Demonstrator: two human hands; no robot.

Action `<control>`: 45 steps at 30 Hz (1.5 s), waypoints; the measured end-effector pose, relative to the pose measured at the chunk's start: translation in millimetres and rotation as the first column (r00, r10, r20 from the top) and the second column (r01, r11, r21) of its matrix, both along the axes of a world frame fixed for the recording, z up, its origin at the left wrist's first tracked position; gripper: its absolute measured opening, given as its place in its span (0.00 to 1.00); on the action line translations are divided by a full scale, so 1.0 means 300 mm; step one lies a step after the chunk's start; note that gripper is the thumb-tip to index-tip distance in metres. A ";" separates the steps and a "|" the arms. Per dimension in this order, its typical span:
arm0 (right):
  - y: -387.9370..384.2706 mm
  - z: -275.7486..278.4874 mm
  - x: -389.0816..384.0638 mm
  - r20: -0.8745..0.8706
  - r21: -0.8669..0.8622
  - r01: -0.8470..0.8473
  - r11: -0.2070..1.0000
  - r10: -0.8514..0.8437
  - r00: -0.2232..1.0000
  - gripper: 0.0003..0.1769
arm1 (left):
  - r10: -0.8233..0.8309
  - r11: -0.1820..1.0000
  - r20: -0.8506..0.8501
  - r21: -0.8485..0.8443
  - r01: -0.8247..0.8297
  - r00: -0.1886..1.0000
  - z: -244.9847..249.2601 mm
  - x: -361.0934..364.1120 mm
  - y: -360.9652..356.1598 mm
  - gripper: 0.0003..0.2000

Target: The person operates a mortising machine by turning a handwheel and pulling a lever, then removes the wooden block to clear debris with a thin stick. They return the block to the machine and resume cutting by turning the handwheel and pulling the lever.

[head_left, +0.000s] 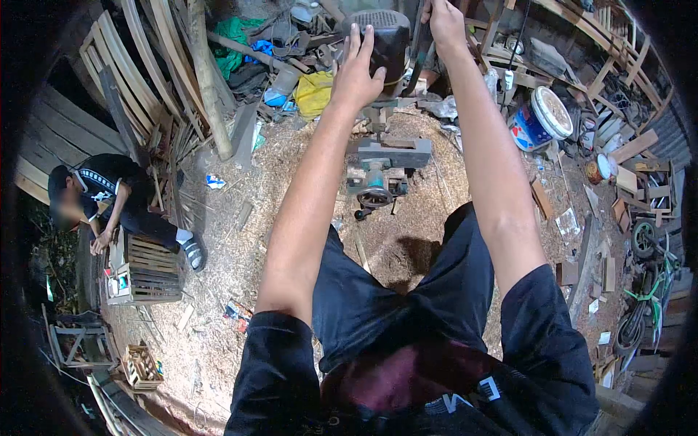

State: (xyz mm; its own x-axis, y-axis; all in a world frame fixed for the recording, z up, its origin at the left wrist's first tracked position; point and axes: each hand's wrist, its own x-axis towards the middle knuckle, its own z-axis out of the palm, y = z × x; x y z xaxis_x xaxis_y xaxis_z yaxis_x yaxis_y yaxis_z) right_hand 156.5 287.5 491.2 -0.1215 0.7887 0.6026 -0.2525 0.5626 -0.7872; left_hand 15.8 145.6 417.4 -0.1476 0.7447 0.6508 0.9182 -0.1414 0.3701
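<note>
In front of me stands a bench machine with a black motor housing [389,36], its round top pierced with vent holes. My left hand [358,76] lies against the housing's left side, fingers stretched out and thumb apart. At the top edge my right hand [445,25] is closed around the upper end of a dark lever [417,69] on the machine's right side. Below the housing a bit [378,134] points down at a grey metal vise [396,154]. Under that sits a handwheel [374,197] with a black knob. Any workpiece in the vise is hard to make out.
Wood shavings [218,291] cover the floor. Another person [120,185] sits at left on a slatted crate [153,269]. To the right stand a white-and-blue bucket [542,120] and a small green bike [643,291]. A yellow cloth [314,94] lies behind the machine.
</note>
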 end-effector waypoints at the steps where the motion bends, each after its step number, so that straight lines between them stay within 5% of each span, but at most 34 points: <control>1: 0.003 -0.001 -0.001 0.001 -0.010 0.013 1.000 -0.013 1.000 0.26 | 0.005 1.000 -0.001 -0.025 -0.005 1.000 0.006 0.000 -0.004 0.45; 22: -0.056 -0.051 0.013 -0.084 -0.080 -0.011 0.997 0.005 0.996 0.25 | 0.098 0.991 -0.061 -0.084 -0.103 0.993 0.002 0.043 -0.007 0.53; 31: -0.085 -0.113 0.044 -0.030 0.028 0.019 0.999 -0.018 0.999 0.25 | 0.086 0.993 -0.071 -0.070 -0.091 0.994 -0.015 0.038 -0.001 0.55; 34: -0.132 -0.143 0.067 -0.088 -0.029 -0.111 0.993 0.108 0.990 0.19 | 0.095 0.989 -0.095 -0.103 -0.105 0.991 -0.016 0.039 -0.012 0.55; 35: -0.205 -0.120 0.042 -0.226 0.030 -0.080 0.996 0.085 0.970 0.25 | 0.098 0.989 -0.094 -0.102 -0.107 0.991 -0.020 0.038 -0.012 0.55; 41: -0.338 -0.267 0.108 -0.153 0.062 0.022 0.998 -0.012 0.988 0.23 | 0.071 0.993 -0.048 -0.089 -0.075 0.996 -0.028 0.040 0.005 0.55; 45: -0.348 -0.273 0.135 -0.150 -0.069 -0.174 0.982 0.162 0.975 0.30 | 0.076 0.991 -0.022 -0.112 -0.078 0.997 -0.035 0.035 -0.007 0.55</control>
